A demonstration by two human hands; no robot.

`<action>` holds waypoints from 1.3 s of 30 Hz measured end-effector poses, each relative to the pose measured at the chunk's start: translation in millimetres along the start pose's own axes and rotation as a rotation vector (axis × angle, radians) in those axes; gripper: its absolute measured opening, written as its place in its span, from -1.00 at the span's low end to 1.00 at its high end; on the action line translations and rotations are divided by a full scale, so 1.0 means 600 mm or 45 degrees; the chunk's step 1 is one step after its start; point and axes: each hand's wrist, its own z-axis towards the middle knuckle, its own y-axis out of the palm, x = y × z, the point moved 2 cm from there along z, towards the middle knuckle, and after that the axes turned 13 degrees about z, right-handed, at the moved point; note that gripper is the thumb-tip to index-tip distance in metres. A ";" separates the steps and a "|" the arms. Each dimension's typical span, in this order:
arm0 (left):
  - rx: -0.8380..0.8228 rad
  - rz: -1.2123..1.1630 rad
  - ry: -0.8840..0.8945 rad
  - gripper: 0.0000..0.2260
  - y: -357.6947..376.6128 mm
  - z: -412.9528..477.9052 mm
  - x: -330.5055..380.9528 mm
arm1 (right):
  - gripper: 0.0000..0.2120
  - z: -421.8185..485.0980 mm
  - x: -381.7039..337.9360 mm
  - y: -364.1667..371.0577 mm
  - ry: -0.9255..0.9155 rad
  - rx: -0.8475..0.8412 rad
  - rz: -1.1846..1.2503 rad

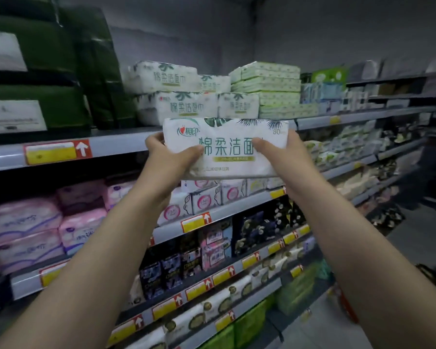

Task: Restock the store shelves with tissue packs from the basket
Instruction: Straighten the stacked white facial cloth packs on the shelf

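A white tissue pack [227, 137] with green lettering and leaf print is held up in front of the top shelf edge [116, 144]. My left hand [169, 159] grips its left end, thumb across the front. My right hand [285, 157] grips its right end the same way. Just behind and above it, several matching white packs [181, 107] are stacked in two layers on the top shelf. The basket is out of view.
Dark green bulk packs [61, 79] fill the top shelf to the left. Pale green tissue stacks [272, 84] stand to the right of the white packs. Lower shelves hold pink packs [30, 227] and dark packets [257, 230]. The aisle floor [413, 238] lies at right.
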 end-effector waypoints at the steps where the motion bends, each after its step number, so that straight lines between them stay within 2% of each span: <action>1: 0.033 0.004 -0.001 -0.47 0.001 0.007 0.005 | -0.50 0.016 -0.002 0.003 -0.014 -0.022 0.005; 5: 0.161 0.152 0.066 -0.45 -0.001 0.049 0.034 | -0.58 0.084 -0.008 0.024 -0.057 -0.081 0.059; 8: 0.243 0.316 0.181 -0.44 -0.004 0.092 0.056 | -0.54 0.138 -0.010 0.047 -0.150 -0.079 0.070; 12: 0.250 0.427 0.263 -0.40 -0.006 0.158 0.071 | -0.52 0.215 -0.007 0.077 -0.224 -0.098 0.076; 16: 0.224 0.484 0.321 -0.55 -0.007 0.235 0.073 | -0.65 0.295 -0.009 0.102 -0.283 -0.139 0.102; 23: 0.346 0.561 0.426 -0.54 -0.016 0.379 0.077 | -0.58 0.449 -0.005 0.162 -0.433 -0.126 -0.024; 30: 0.463 0.753 0.418 -0.45 -0.021 0.489 0.030 | -0.64 0.560 0.044 0.227 -0.404 -0.120 -0.055; 39: 0.484 0.987 0.324 -0.44 -0.014 0.534 0.007 | -0.53 0.599 0.095 0.251 -0.324 -0.167 -0.149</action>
